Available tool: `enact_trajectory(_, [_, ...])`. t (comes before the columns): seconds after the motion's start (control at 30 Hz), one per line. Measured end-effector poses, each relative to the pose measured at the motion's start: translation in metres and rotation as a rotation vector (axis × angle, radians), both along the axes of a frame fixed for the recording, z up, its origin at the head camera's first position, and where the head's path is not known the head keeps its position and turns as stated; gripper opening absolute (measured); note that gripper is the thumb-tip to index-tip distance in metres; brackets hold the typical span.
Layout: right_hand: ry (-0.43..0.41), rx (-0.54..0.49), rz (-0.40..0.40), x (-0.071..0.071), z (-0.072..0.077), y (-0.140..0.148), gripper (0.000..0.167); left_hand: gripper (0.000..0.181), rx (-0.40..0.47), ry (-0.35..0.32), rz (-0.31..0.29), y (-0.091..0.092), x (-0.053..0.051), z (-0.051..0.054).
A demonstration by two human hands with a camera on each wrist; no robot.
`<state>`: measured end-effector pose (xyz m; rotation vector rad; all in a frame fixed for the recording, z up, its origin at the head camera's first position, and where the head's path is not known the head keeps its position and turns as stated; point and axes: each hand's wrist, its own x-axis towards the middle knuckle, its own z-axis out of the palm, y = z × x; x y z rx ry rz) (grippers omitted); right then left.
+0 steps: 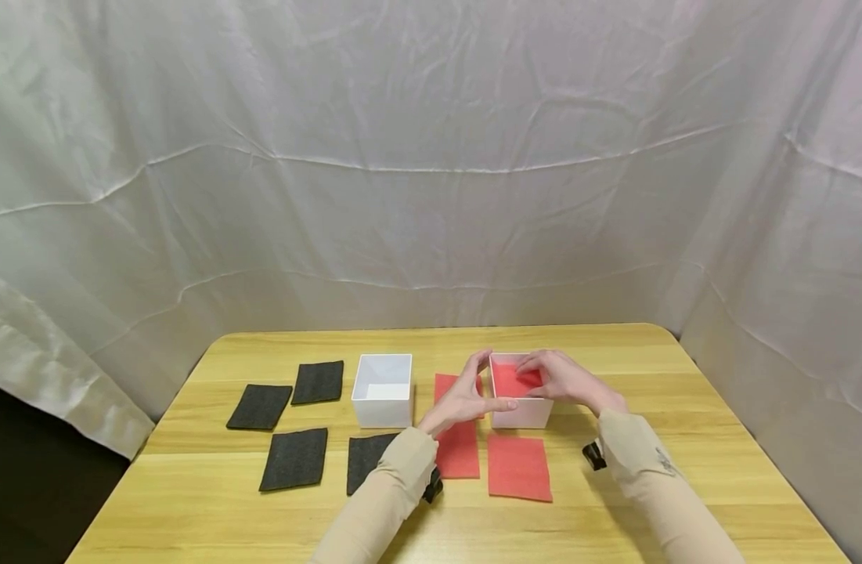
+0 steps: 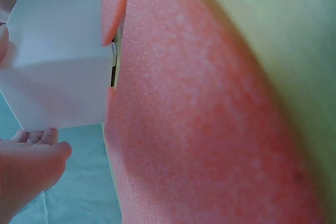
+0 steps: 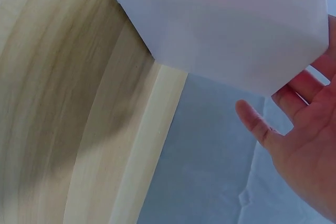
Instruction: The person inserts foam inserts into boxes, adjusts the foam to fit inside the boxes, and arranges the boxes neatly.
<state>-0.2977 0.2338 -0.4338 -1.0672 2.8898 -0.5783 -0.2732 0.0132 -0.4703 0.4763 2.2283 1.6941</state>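
Left hand (image 1: 466, 401) and right hand (image 1: 568, 381) at a white open-topped box (image 1: 521, 415), right of lower centre in the frame.

The left hand grips its left side, thumb in front; the right hand's fingers reach inside, over a flat red felt-like square (image 1: 506, 377), pinching it or not I cannot tell. More red squares (image 1: 520, 468) lie left of and below the box; a second white open-topped box (image 1: 383, 413) stands near centre, black felt-like squares (image 1: 293, 460) left of and below it on the wooden counter (image 1: 191, 513).
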Motion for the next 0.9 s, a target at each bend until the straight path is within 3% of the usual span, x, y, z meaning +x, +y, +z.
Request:
enact_trajectory(0.13, [-0.001, -0.001, -0.001, 0.000, 0.001, -0.002, 0.032, 0.103, 0.005, -0.004, 0.002, 0.000, 0.000, 0.001])
enact_trajectory(0.27, [-0.003, -0.073, -0.002, 0.003, -0.002, 0.003, 0.034, 0.104, 0.010, -0.017, -0.002, -0.001, 0.002, 0.001])
enact_trajectory(0.6, [-0.053, -0.533, -0.161, 0.012, -0.025, 0.016, 0.042, 0.105, 0.009, -0.027, 0.003, -0.001, 0.001, 0.001])
enact_trajectory(0.7, [-0.128, -0.663, -0.168, 0.014, -0.033, 0.019, 0.046, 0.105, 0.010, -0.019, 0.000, -0.001, 0.001, 0.001])
enact_trajectory(0.9, [-0.436, -0.891, -0.099, 0.018, -0.047, 0.024, 0.069, 0.104, 0.005, -0.012, 0.004, -0.001, 0.001, 0.001])
